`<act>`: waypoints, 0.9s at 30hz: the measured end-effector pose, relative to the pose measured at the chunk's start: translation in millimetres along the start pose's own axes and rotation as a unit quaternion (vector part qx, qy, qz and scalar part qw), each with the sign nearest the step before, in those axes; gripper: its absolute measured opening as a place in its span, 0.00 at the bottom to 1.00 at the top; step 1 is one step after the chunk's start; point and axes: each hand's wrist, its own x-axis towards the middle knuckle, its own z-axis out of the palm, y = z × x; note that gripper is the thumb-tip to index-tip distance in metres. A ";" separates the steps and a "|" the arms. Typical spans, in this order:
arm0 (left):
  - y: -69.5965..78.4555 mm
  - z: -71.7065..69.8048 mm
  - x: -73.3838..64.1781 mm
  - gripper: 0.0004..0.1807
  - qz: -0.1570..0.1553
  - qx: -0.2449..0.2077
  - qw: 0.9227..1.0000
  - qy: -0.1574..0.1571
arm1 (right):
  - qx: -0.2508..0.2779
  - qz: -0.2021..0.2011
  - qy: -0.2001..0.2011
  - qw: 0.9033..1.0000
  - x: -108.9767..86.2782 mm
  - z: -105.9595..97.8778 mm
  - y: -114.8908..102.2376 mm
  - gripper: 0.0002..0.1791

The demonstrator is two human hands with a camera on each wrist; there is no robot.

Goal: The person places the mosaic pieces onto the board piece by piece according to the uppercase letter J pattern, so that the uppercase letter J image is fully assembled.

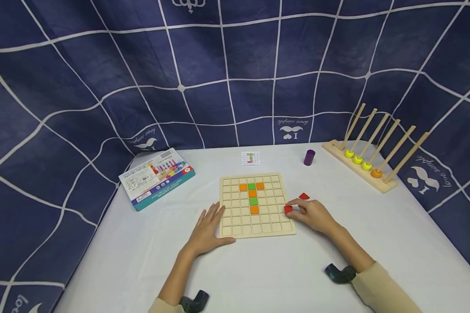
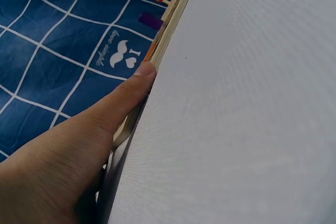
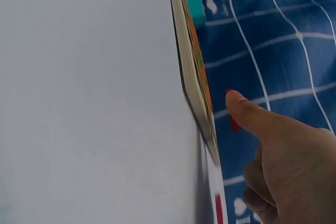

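Note:
A wooden grid board point(image 1: 235, 226) lies on the white table, with orange and green square tiles point(image 1: 253, 201) set in a T-like pattern. My left hand point(image 1: 206, 230) rests at the board's left edge, fingers spread and thumb along the near corner. In the left wrist view the thumb point(image 2: 126, 95) lies against the board's side. Between thumb and fingertips my right hand point(image 1: 315, 215) pinches a red tile point(image 1: 288, 209) over the board's right edge. The right wrist view shows this red tile point(image 3: 234, 121) held above the board. Another red piece point(image 1: 303, 196) lies right of the board.
A small pattern card point(image 1: 250, 158) lies behind the board, with a purple cup point(image 1: 309, 157) to its right. At the left sits a game box point(image 1: 156, 178). A wooden peg stand point(image 1: 360, 167) with yellow and orange beads stands far right. Dark blue cloth point(image 1: 250, 95) hangs behind.

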 end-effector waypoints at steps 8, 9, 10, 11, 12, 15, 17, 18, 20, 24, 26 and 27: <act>0.5 -0.8 0.1 0.60 -0.008 0.004 1.000 -0.012 | 0.012 -0.068 -0.043 0.997 27.5 38.3 -38.0 0.14; 0.5 -1.0 0.1 0.60 -0.010 0.005 1.000 -0.013 | 0.010 -0.073 -0.047 0.996 30.1 42.6 -41.5 0.14; 0.5 -1.1 0.3 0.59 -0.010 0.005 1.000 -0.013 | 0.006 -0.078 -0.049 0.996 32.3 46.3 -44.5 0.14; 0.4 -1.1 0.3 0.59 -0.007 0.005 1.000 -0.011 | 0.002 -0.082 -0.050 0.995 34.3 49.7 -46.8 0.15; 0.1 -1.0 0.4 0.59 -0.007 0.007 1.000 -0.010 | -0.004 -0.084 -0.051 0.995 35.9 52.6 -48.6 0.15; 0.2 0.2 1.0 0.59 -0.002 0.006 1.000 -0.008 | -0.016 -0.086 -0.048 0.995 38.6 58.4 -50.1 0.16; 0.3 0.5 1.2 0.59 0.001 0.006 1.000 -0.007 | -0.018 -0.085 -0.046 0.995 39.2 60.2 -49.8 0.16; 0.1 0.6 1.3 0.59 0.000 0.007 1.000 -0.007 | -0.020 -0.084 -0.046 0.995 39.4 61.0 -49.2 0.16; -0.2 0.4 1.1 0.59 -0.002 0.007 1.000 -0.007 | -0.023 -0.083 -0.047 0.995 39.7 62.3 -48.1 0.16; -0.6 -0.3 0.5 0.59 -0.009 0.004 1.000 -0.008 | -0.025 -0.084 -0.050 0.995 40.2 64.2 -47.3 0.17; -0.1 -0.8 0.5 0.59 -0.010 0.003 1.000 -0.009 | -0.025 -0.085 -0.049 0.995 40.0 64.8 -47.3 0.17; 0.0 -0.9 0.6 0.60 -0.010 0.003 1.000 -0.010 | -0.024 -0.085 -0.047 0.995 39.8 64.9 -47.4 0.16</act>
